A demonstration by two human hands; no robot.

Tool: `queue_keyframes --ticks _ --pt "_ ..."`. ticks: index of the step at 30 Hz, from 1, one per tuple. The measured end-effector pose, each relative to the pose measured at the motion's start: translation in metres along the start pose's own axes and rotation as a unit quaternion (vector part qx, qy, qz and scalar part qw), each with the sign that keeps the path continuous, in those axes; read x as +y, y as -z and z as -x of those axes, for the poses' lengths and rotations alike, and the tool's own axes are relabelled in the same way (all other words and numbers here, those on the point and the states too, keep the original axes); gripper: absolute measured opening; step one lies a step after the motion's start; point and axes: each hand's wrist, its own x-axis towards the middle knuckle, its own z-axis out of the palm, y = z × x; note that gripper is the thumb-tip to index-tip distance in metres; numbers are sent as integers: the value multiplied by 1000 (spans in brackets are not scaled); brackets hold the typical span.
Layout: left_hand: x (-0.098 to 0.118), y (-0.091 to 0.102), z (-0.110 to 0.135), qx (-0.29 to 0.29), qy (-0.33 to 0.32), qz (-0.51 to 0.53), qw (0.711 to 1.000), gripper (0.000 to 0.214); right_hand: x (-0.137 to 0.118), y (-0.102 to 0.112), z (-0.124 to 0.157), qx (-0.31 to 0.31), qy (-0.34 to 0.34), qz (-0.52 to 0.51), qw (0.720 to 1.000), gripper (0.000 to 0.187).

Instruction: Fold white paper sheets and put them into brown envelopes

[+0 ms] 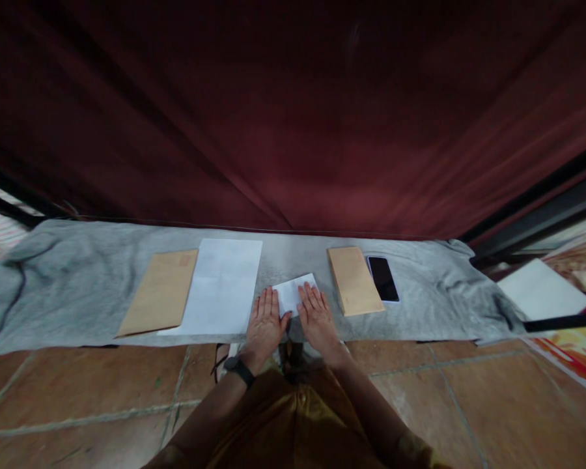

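My left hand [264,322] and my right hand [316,316] lie flat, fingers stretched out, on a small folded white paper [293,291] on a grey cloth [78,280]. The paper shows between and beyond the fingers. Left of my hands lies a larger white sheet [223,286], and beside that a brown envelope [160,292]. To the right lies a second brown envelope [354,280], with a black phone [383,278] next to it. A dark watch band sits on my left wrist.
A dark red curtain [293,117] hangs right behind the cloth. Terracotta floor tiles [78,391] run along the near side. At the far right are a white sheet [542,290] and colourful printed material [573,352].
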Motion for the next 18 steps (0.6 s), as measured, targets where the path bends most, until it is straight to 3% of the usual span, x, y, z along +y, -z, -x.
queue_keyframes --ticks 5,12,15,18 --pt "-1 2 0 -12 -5 -12 1000 67 -8 -16 -24 -34 18 -6 999 47" --pt "-5 16 3 -24 -16 10 1000 65 12 -19 -20 -14 -7 49 999 49" --pt "-29 36 1 11 -26 28 999 57 13 -19 -18 2 -3 59 998 50" --pt "-84 63 -4 88 86 20 992 61 13 -21 -17 10 0 64 998 50"
